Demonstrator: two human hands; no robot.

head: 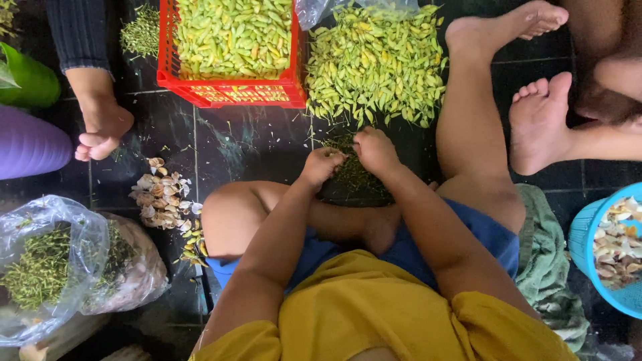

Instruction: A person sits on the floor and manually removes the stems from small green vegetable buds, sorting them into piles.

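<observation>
Down on the dark tiled floor (pixel 254 144), both hands meet over a small mound of green stems (pixel 354 175) lying between the person's knees. The left hand (pixel 322 164) is curled into a loose fist at the mound's near-left edge, and the right hand (pixel 374 148) is bunched just beside it, fingertips pressed together; what they pinch is too small to tell. Just beyond them spreads a loose heap of yellow-green buds (pixel 374 63), and a red crate (pixel 231 90) filled with the same buds stands to its left. A pile of pale husks (pixel 157 194) lies left of the bent knee. Another person's feet (pixel 538 120) rest to the right.
</observation>
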